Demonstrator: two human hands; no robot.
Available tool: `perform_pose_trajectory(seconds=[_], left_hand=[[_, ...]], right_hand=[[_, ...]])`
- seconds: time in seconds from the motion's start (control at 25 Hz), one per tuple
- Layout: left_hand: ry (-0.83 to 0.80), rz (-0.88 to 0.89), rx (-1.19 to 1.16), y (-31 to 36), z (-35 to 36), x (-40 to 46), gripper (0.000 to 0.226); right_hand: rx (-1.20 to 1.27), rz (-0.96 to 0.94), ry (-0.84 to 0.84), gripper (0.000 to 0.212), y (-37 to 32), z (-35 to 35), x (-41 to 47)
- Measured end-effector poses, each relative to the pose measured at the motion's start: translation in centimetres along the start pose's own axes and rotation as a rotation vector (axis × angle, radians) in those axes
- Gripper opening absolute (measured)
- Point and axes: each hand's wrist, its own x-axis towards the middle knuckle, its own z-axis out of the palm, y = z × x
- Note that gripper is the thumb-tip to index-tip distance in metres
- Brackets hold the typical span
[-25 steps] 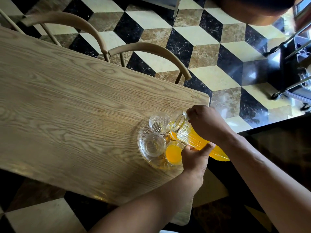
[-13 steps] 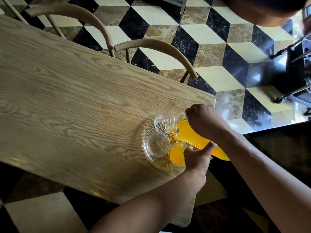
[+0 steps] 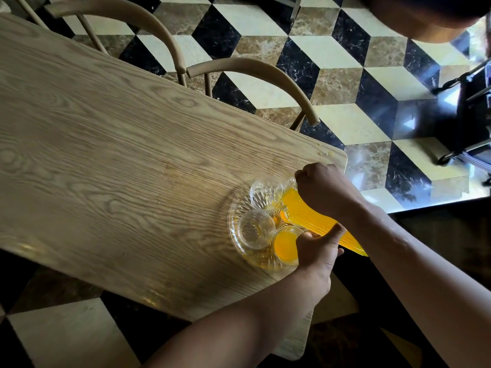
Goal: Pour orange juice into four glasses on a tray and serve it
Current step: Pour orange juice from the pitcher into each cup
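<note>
A round clear glass tray (image 3: 235,221) rests near the right end of the wooden table. On it I see three glasses: a far one (image 3: 265,192) with a little juice at its bottom, an empty left one (image 3: 255,229), and a near one (image 3: 285,245) full of orange juice. A fourth is hidden under the jug. My right hand (image 3: 326,187) grips the handle of a ribbed glass jug (image 3: 313,221) of orange juice, tipped steeply with its spout over the far glass. My left hand (image 3: 318,248) supports the jug from below.
The wooden table (image 3: 119,160) stretches to the left; its right corner (image 3: 342,158) lies just past my right hand. Two curved wooden chair backs (image 3: 255,73) stand at the far side. A black metal frame (image 3: 470,107) stands on the chequered floor at the right.
The jug has tipped further and its spout has gone down to the far glass; juice now fills its neck and starts to collect in that glass. Both hands kept their hold.
</note>
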Motion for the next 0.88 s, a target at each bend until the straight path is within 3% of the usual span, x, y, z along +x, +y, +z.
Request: perform_pose_trajectory(seconds=[0.16,0.56,0.76,0.88], left_hand=[[-0.001,0.012,-0.018,0.5,0.2,-0.5,0.065],[-0.025,0.012,0.001,0.8,0.2,-0.8,0.071],[-0.025,0.033,0.012,1.2,0.5,-1.2,0.096],[-0.034,0.029,0.014,1.2,0.6,-1.4,0.095]], right_hand=[[0.007,-0.003,-0.007,0.039,-0.1,0.0,0.3],[-0.02,0.012,-0.037,0.04,-0.2,-0.1,0.6],[-0.032,0.01,-0.041,0.04,-0.3,-0.4,0.5],[-0.045,0.013,-0.039,0.041,-0.4,-0.6,0.5]])
